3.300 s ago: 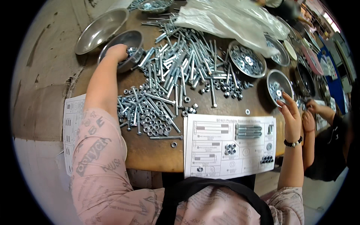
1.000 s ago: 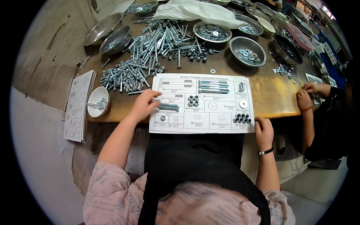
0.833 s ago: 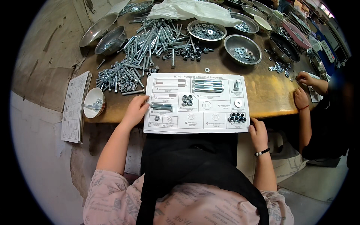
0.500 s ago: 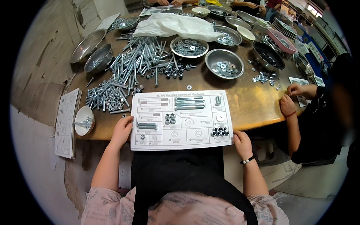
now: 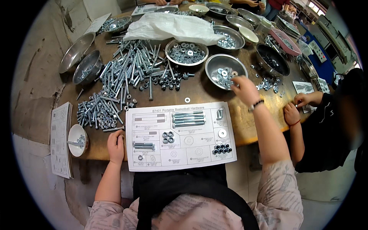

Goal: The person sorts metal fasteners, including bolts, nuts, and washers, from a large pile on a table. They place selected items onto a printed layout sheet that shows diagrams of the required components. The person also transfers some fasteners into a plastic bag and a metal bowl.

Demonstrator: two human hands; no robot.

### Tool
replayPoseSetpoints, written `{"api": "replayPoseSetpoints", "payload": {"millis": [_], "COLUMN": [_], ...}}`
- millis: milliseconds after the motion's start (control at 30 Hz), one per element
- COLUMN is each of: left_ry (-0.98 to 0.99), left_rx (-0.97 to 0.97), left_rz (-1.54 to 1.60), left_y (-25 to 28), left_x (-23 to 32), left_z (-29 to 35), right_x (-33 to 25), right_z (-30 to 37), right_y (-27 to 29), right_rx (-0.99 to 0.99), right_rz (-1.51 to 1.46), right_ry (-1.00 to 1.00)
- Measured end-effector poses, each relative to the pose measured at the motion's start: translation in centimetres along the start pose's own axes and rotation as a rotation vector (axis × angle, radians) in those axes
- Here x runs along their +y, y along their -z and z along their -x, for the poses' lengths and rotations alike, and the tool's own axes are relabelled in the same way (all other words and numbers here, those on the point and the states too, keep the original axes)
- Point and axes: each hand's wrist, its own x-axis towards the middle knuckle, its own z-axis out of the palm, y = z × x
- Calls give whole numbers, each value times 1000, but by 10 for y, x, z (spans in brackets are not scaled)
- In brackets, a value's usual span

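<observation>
A printed hardware card lies in front of me at the table's near edge. On it are long bolts, shorter bolts, several nuts, dark-topped lock nuts, a flat washer and a small bolt. My left hand rests with curled fingers just beside the card's left edge; whatever it might hold is hidden. My right hand reaches over the near right rim of a steel bowl, fingers apart, close to the loose washers inside.
A pile of bolts and nuts covers the table's left part. Beside it stand a small white bowl and a stack of cards. More bowls and a white plastic sheet lie farther back. A co-worker's hands are at the right.
My right hand has left the card's right edge and moved up to the washer bowl. My left hand has let go of the card's left edge and curled.
</observation>
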Motion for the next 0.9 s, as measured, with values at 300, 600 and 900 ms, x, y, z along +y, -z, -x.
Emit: {"api": "replayPoseSetpoints", "payload": {"millis": [300, 600, 900], "left_ry": [70, 51, 45], "left_rx": [-10, 10, -9], "left_rz": [30, 57, 78], "left_y": [3, 2, 5], "left_x": [3, 6, 10], "left_z": [-3, -8, -11], "right_x": [-39, -55, -55], "right_z": [-99, -177, -217], "right_y": [-31, -82, -131], "right_rx": [23, -109, -207], "right_rz": [-74, 259, 369], "right_ry": [75, 123, 60]}}
